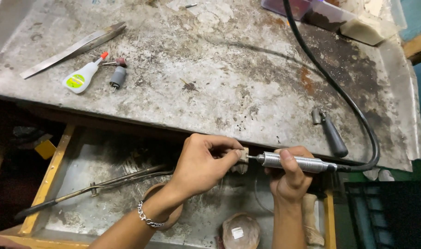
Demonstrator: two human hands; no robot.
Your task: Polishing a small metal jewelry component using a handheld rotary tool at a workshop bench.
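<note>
Left hand (206, 161) pinches small pale workpiece (242, 160) just below counter (229, 78) front edge, over open drawer (58, 157). Right hand (291, 173) grips metal rotary handpiece (296, 162), tip touching workpiece. Hose (344, 97) loops across counter's right side.

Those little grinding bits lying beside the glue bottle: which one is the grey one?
The grey grinding bit is the fatter cylinder lying nearer the person, just right of the glue bottle. The reddish grinding bit is smaller, rounder and lies farther away.
</note>
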